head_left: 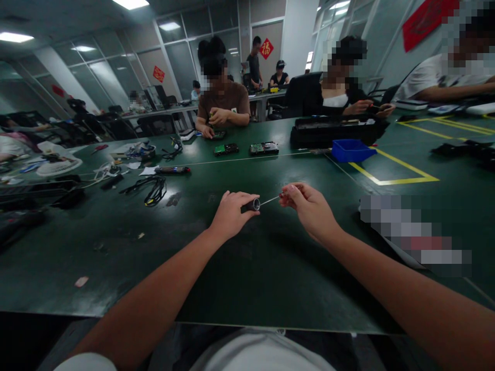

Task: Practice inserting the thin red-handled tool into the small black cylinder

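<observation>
My left hand [231, 214] is closed round a short dark cylindrical handle [252, 205] with a silver end, held just above the green table [247, 268]. A thin metal bit [269, 200] runs from that silver end to my right hand [307, 208]. The right hand pinches the bit's far end between its fingertips. Both hands hover close together over the middle of the table, about a finger's length apart.
Two circuit boards [226, 149] [263, 148] lie farther back, with a blue bin [351, 150] and a long black device [332, 131] at the right. Cables [152, 188] and tools litter the left. Other people sit across the table. Yellow tape lines [402, 172] mark the right side.
</observation>
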The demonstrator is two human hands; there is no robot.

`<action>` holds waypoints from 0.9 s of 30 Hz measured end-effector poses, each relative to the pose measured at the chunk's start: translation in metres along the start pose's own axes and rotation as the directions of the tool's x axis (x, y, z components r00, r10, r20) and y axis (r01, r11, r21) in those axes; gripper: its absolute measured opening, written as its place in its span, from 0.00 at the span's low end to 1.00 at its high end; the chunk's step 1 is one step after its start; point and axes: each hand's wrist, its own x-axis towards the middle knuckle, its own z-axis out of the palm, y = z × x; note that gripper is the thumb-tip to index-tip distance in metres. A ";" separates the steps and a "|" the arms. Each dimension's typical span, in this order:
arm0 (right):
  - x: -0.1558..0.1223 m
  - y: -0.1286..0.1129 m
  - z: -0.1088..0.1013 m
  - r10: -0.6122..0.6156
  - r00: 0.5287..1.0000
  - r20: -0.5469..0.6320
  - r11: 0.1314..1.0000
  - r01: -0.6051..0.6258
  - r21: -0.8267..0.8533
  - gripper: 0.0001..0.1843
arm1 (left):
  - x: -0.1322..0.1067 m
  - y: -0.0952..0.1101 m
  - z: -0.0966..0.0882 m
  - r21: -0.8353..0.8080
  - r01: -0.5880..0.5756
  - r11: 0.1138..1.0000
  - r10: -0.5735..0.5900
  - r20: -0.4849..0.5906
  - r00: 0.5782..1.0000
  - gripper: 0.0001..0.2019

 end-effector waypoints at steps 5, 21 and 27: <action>-0.002 -0.005 0.000 -0.039 0.999 0.011 0.996 0.040 -0.074 0.16 | 0.000 -0.001 -0.001 0.001 0.007 1.000 -0.007 0.001 1.000 0.19; -0.007 -0.020 -0.001 -0.140 0.986 -0.088 0.962 0.115 -0.249 0.13 | 0.001 -0.003 0.002 -0.030 -0.002 1.000 0.002 0.011 1.000 0.19; -0.010 -0.025 -0.001 -0.214 0.975 -0.065 0.955 0.195 -0.224 0.12 | 0.001 -0.001 0.002 -0.030 -0.009 1.000 0.009 0.029 1.000 0.19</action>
